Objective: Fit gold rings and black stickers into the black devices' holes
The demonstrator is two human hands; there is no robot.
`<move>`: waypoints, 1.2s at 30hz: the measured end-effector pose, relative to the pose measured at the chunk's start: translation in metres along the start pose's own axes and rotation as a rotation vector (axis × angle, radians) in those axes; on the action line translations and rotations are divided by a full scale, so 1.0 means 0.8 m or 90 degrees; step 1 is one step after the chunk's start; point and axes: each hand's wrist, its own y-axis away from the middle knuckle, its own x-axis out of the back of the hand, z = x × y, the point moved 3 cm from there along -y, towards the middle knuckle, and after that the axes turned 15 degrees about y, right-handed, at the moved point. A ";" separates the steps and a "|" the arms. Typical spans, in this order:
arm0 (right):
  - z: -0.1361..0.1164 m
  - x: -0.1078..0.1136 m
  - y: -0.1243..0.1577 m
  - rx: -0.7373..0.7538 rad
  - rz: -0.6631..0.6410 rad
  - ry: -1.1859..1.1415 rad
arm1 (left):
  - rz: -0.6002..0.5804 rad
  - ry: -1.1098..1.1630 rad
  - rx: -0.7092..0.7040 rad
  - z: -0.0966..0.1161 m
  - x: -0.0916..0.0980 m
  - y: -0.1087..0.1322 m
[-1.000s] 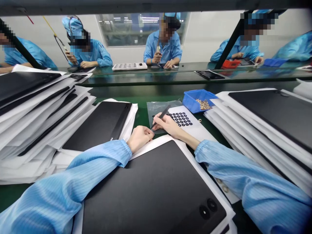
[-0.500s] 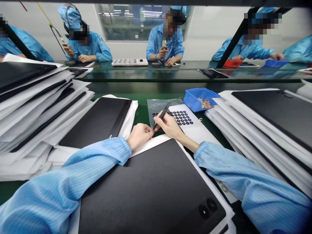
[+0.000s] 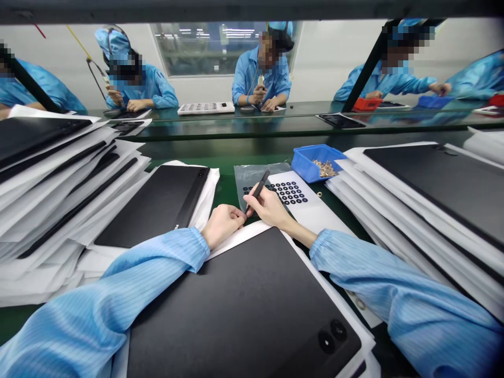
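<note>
In my right hand (image 3: 271,207) is a pair of black tweezers (image 3: 261,185), slanting with its tip down toward my left fingers. My left hand (image 3: 222,223) is closed in a pinch at that tip; anything between the fingers is too small or hidden to make out. Both hands meet just beyond the top corner of a large black tablet (image 3: 240,310), which lies back up on white wrapping with its two camera rings at the lower right. Past my right hand, a white sheet of black ring stickers (image 3: 293,194) lies partly over a clear plastic bag (image 3: 243,176).
A blue bin (image 3: 304,167) of small brass-coloured parts stands behind the sticker sheet. Wrapped tablets pile up left (image 3: 43,210) and right (image 3: 397,210). Another black tablet (image 3: 153,202) lies by the left stack. Co-workers in blue sit across the green bench (image 3: 189,149).
The view has shifted slightly, so the far bench sits lower in the picture. My hands and the tweezers keep nearly the same pose at the tablet's corner.
</note>
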 end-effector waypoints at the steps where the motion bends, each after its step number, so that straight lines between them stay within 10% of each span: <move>1: 0.000 0.000 0.000 -0.001 0.002 0.000 | -0.001 0.003 0.001 0.000 0.000 0.000; 36: 0.006 -0.003 -0.002 -0.040 -0.003 -0.070 | -0.002 0.047 0.012 -0.001 0.000 0.000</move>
